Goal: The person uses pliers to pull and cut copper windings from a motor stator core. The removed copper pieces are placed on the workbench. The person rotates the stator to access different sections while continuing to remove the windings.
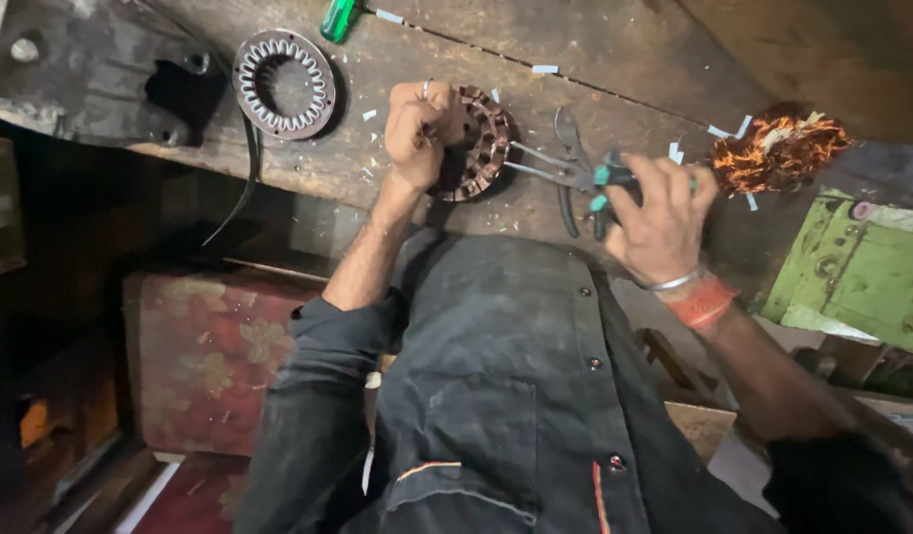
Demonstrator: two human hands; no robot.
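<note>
My left hand (419, 129) is closed on the rim of a rusty round stator core (483, 148) that stands tilted on the worn wooden bench (377, 168). My right hand (659, 218) grips the teal handles of long-nose pliers (560, 170), whose thin jaws point left toward the core. A second pair of pliers (568, 133) lies on the bench just behind them.
A second, greyer stator ring (284, 83) lies flat at the back left beside a dark metal block (100, 69). A green screwdriver handle (338, 18) is at the top. A tangle of copper wire (778, 150) sits at right above a green metal box (862, 272). White paper scraps litter the bench.
</note>
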